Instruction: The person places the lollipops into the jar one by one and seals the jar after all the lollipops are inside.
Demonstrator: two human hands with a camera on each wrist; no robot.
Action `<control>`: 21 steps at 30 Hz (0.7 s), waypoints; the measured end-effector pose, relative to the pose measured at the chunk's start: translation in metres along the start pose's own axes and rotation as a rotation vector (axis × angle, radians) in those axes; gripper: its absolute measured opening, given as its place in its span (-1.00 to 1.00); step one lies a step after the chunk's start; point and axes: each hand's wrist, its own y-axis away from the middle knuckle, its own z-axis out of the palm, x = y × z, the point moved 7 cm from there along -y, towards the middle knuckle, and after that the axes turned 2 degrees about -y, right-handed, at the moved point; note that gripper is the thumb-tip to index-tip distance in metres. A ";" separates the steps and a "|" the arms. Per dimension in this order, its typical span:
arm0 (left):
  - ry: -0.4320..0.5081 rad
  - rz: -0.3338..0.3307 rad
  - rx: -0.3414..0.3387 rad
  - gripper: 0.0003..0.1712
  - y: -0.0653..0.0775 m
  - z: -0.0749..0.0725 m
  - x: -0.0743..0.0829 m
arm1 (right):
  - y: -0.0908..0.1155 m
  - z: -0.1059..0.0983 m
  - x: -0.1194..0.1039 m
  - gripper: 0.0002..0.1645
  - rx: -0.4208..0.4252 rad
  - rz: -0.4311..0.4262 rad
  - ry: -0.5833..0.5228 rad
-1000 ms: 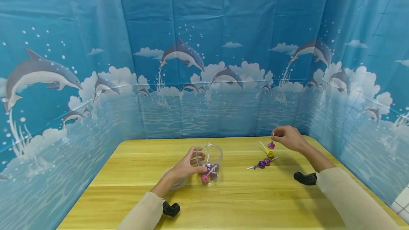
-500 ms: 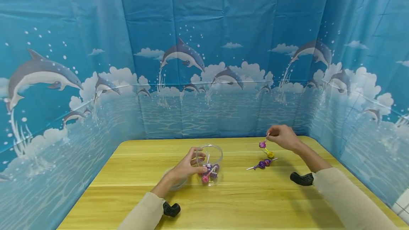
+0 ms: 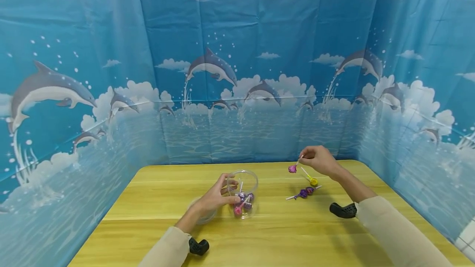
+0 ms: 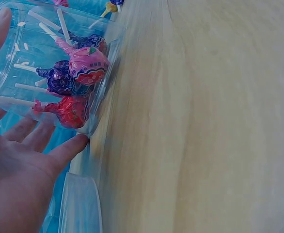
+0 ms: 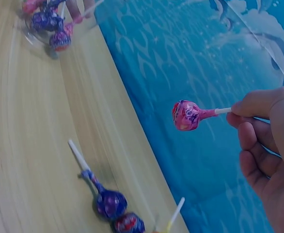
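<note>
The right hand [image 3: 321, 162] is pinching a pink lollipop [image 3: 292, 169] by its stick — leaving the wrapped end free — above the bench [image 3: 282, 238]; the left hand [image 3: 213, 199] is clasping a clear jar [image 3: 254, 189] (other lollipops [image 3: 243, 203] inside), probably steadying it, how firmly being unclear.

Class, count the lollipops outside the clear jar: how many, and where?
4: a pink lollipop held in the right hand, a yellow lollipop on the table, and close by, a purple lollipop beside a red-and-purple lollipop.
</note>
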 end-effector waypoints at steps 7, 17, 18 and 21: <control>0.006 -0.004 0.004 -0.19 0.000 0.001 0.000 | -0.004 0.012 -0.015 -0.84 0.008 -0.021 -0.041; 0.003 -0.002 0.000 -0.20 0.001 0.002 0.002 | -0.008 0.024 -0.031 -0.81 0.016 -0.046 -0.087; 0.003 -0.003 0.000 -0.20 0.001 0.002 0.002 | -0.009 0.025 -0.032 -0.81 0.015 -0.047 -0.098; -0.001 -0.002 0.002 -0.20 0.002 0.001 0.001 | -0.011 0.029 -0.034 -0.80 0.013 -0.048 -0.132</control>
